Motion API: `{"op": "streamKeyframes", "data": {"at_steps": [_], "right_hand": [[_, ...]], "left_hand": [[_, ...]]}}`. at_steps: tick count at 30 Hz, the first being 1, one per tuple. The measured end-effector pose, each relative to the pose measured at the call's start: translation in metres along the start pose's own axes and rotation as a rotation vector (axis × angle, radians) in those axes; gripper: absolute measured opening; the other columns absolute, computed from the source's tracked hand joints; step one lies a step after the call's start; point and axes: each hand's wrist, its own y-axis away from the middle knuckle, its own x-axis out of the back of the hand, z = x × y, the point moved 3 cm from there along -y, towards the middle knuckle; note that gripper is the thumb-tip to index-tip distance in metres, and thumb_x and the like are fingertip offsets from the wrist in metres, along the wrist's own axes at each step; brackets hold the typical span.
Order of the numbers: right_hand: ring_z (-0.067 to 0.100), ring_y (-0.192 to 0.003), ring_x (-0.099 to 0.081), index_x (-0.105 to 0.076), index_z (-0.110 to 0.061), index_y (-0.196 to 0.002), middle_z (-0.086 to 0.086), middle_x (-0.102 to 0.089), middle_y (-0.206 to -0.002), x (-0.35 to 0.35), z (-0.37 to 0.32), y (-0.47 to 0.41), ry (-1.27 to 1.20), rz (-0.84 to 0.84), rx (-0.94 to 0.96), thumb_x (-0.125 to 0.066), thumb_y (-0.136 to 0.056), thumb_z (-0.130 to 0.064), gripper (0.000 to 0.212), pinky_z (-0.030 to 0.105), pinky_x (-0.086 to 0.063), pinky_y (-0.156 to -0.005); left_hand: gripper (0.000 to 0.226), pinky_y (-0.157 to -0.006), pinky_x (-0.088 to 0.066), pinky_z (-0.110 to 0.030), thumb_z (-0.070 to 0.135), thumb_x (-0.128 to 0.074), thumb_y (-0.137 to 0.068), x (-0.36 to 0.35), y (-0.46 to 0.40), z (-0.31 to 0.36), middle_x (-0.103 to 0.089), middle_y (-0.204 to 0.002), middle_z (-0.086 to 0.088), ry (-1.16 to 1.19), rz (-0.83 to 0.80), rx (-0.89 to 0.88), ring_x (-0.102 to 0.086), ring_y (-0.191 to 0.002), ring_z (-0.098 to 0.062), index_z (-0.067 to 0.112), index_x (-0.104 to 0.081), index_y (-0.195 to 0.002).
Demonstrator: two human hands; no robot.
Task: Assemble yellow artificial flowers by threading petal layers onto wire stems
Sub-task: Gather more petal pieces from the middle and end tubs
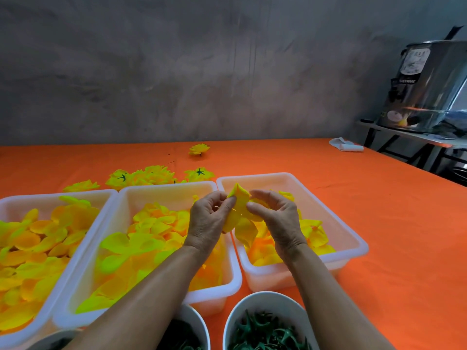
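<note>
1. Pinching a folded yellow petal layer (pixel 238 207) between them, the left hand (pixel 208 223) and the right hand (pixel 276 218) are meeting above the gap between the middle bin (pixel 161 190) and the right bin (pixel 353 238). Each hand is gripping the layer with thumb and curled fingers.

2. The hands are holding the layer raised over the bins, probably so that its centre can be lined up for threading and so that anything dropped falls back among the loose petals.

3. The three white bins, the left bin (pixel 15 200) included, are sitting side by side on the orange tabletop (pixel 379 198), seemingly sorting the petals by kind and keeping each within easy reach.

4. Two white bowls of green parts, the right bowl (pixel 252 303) and the left bowl (pixel 199 322), are waiting at the near edge, just beside the forearms, likely for the calyx stage.

5. Finished flowers (pixel 151 175) are lying beyond the bins, with one stray flower (pixel 199 149) farther off; they are probably being put there to stay apart from the raw stock.

6. No wire stem is showing: the fingers and the folds are hiding the layer's centre, so I cannot tell whether a stem is already in it.

7. The left bin and both bowls are being cut off by the frame edge, and the arms are covering part of the left bowl.
</note>
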Motion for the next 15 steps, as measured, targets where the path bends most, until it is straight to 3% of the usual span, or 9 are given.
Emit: {"op": "streamKeyframes", "data": {"at_steps": [7,11,15], "right_hand": [[-0.004,-0.058,-0.056,-0.07,-0.019,-0.071,-0.012,-0.067,-0.06,-0.0024,0.0013,0.0007,0.002,-0.012,0.02,-0.069,-0.082,-0.007,0.017,0.012,-0.046,-0.057],[0.004,-0.055,-0.056,-0.068,-0.014,-0.07,-0.006,-0.065,-0.06,-0.0035,0.0046,0.0014,-0.012,-0.085,-0.085,-0.066,-0.085,-0.011,0.016,0.019,-0.047,-0.053],[0.014,-0.057,-0.06,-0.067,-0.009,-0.074,0.008,-0.066,-0.067,-0.0008,0.0054,0.0031,-0.195,-0.177,-0.267,-0.07,-0.072,-0.024,0.015,0.025,-0.051,-0.054]], "left_hand": [[0.005,-0.06,-0.041,-0.03,0.006,-0.069,-0.083,-0.0041,0.0027,0.0027,-0.055,-0.069,-0.006,-0.065,-0.066,-0.033,-0.046,-0.064,-0.015,0.007,-0.065,-0.081],[0.007,-0.067,-0.043,-0.031,0.003,-0.063,-0.087,-0.0022,0.0029,0.0001,-0.057,-0.075,-0.011,0.095,-0.083,0.092,-0.049,-0.072,-0.019,-0.004,-0.063,-0.085],[0.005,-0.063,-0.047,-0.029,0.005,-0.06,-0.087,-0.004,0.0041,-0.0019,-0.061,-0.077,-0.013,0.323,-0.16,0.292,-0.055,-0.068,-0.021,0.001,-0.062,-0.087]]}}
